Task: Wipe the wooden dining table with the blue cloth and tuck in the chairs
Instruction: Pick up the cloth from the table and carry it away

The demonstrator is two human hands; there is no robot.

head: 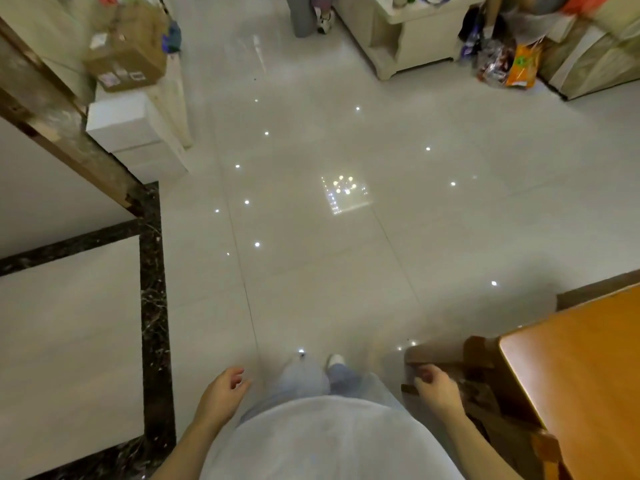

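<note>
"Looking down from the head camera, what have you got?"

"Mostly pale tiled floor (pixel 346 254), glossy, with ceiling lights mirrored in it. The wooden counter (pixel 581 375) comes in at the lower right, and only its orange-brown corner shows."

"And the chair?"

"The dark chair (pixel 446 355) stands just beside that corner, on the side nearest me. Its frame meets the counter's edge, but I can't tell how far under it sits."

"Hands?"

"My right hand (pixel 438 388) is on the chair. Its fingers (pixel 424 374) are curled round a dark bar of the frame just under the top rail, though the picture is soft there. My left hand (pixel 221 394) hangs free over the floor, well apart from the chair – fingers loosely spread, holding nothing."

"Anything else nearby?"

"One shoe (pixel 335 360) shows between the hands. Far off at the upper left there's a cardboard box (pixel 128 53) on white boxes. A cream cabinet (pixel 408 39) stands at the top, with snack bags (pixel 519 65) on the floor to its right."
</note>
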